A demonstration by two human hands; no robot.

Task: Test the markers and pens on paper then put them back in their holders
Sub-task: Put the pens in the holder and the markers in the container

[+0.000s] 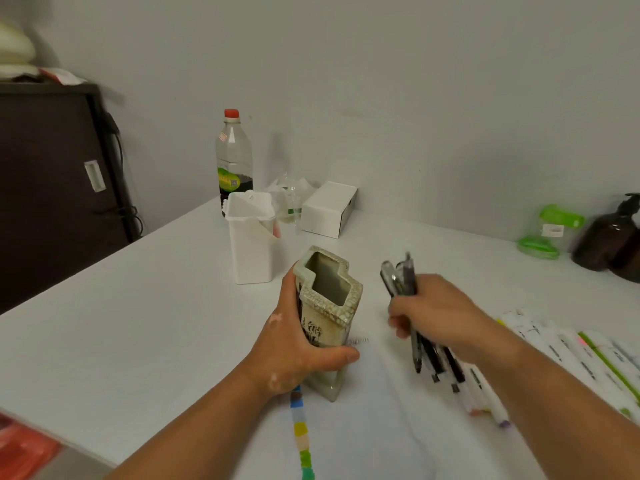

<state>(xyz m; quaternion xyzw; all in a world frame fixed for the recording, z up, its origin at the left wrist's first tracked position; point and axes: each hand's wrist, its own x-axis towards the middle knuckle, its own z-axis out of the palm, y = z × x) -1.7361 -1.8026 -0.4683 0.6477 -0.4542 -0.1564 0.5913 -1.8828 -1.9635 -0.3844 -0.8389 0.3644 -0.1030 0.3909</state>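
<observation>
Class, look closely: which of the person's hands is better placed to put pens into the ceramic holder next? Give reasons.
Right. The right hand grips a bundle of pens beside the open-mouthed ceramic holder; the left hand is occupied holding it.

**White worktop and what is laid on it**

A white worktop is set into the corner of a pale wall. At its far edge a red-capped bottle, a white plastic holder, a clear glass item and a white box are grouped. A green-lidded container and a brown pump bottle are placed far right. Nearer, a sheet of paper marked with a strip of colour swatches is spread flat; a ceramic holder is stood on it. White markers are laid in a row just right of the sheet.
</observation>
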